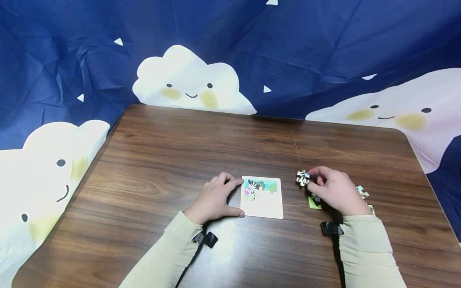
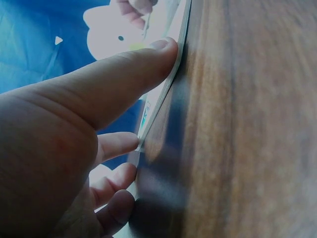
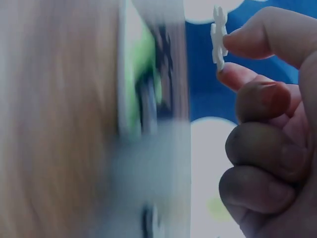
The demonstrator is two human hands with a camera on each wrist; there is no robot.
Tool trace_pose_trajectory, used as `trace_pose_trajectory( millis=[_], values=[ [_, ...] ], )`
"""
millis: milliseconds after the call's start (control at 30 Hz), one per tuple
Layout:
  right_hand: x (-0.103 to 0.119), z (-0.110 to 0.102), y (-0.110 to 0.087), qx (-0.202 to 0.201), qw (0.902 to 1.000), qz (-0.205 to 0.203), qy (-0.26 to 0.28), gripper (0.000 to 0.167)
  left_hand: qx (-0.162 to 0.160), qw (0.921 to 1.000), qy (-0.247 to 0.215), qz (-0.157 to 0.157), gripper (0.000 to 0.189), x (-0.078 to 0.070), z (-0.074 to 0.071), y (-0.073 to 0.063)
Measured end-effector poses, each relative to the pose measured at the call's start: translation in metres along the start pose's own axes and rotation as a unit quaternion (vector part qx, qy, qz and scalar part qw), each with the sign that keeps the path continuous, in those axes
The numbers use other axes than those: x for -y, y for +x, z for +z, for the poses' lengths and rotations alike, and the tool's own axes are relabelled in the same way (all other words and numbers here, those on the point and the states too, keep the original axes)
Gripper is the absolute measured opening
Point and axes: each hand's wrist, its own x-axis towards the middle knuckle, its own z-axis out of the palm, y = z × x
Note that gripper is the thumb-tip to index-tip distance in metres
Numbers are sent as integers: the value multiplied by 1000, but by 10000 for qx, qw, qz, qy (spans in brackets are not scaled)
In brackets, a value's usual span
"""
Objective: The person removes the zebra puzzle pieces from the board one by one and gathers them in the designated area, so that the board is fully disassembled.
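A square white puzzle board (image 1: pixel 264 207) lies on the table, with a zebra's head and some trees filled in along its upper part. My left hand (image 1: pixel 213 199) rests at its left side, thumb and index finger spread to touch the two corners. In the left wrist view the thumb (image 2: pixel 133 69) lies along the board's rim. To the right, my right hand (image 1: pixel 336 191) pinches a black-and-white striped puzzle piece (image 1: pixel 303 178) between thumb and index finger, raised over the table. The right wrist view shows this puzzle piece (image 3: pixel 218 39) edge-on, the other fingers curled.
Loose puzzle pieces lie under and beside the right hand, among them a green and black piece (image 1: pixel 315 202) and a blue-green piece (image 1: pixel 362 192). A wooden table (image 1: pixel 173 140) carries everything. Behind it hangs a blue cloth (image 1: pixel 288 48) printed with smiling clouds.
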Motion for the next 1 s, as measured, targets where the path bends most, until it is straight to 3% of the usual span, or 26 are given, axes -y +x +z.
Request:
trace_pose_trajectory(
  millis=[433, 733, 1000],
  values=[
    [38, 34, 0, 112, 9964, -841, -71, 20, 15, 10000, 9, 2, 94, 0, -1, -1],
    [58, 49, -3, 316, 9928, -1150, -126, 25, -49, 10000, 26, 32, 93, 0, 0, 0],
    [70, 62, -5, 536, 9912, -1189, -228, 26, -60, 10000, 16, 42, 92, 0, 0, 0]
  ],
)
